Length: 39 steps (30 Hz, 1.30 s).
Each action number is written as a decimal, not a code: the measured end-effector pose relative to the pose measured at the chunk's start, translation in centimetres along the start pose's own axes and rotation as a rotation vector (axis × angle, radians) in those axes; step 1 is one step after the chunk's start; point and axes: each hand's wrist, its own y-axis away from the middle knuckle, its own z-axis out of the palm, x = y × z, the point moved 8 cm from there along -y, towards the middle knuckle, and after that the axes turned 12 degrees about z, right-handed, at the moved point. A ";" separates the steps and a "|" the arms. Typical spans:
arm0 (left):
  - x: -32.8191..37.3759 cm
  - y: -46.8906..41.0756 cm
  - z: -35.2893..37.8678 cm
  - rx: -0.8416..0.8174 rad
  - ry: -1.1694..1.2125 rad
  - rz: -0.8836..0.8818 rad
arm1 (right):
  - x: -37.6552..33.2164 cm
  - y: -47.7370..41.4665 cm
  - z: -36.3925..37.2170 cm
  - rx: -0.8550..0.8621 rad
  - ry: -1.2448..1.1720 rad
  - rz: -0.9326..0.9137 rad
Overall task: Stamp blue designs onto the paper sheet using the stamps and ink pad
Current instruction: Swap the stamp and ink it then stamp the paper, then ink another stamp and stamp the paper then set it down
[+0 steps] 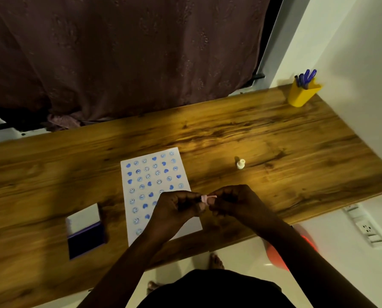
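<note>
No words, numbers or brand names readable here. The paper sheet [156, 190] on the tabletop [274, 134] carries only blue stamped hearts and smiley faces, no lettering.

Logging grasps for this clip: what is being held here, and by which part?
A small pink stamp is pinched between both hands, the left hand at one end and the right hand at the other. The exact finger contact is too small to tell.
</note>
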 end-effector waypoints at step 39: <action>-5.3 -4.2 3.9 0.139 -0.128 -0.113 | 4.1 -3.1 -11.1 0.152 1.121 0.059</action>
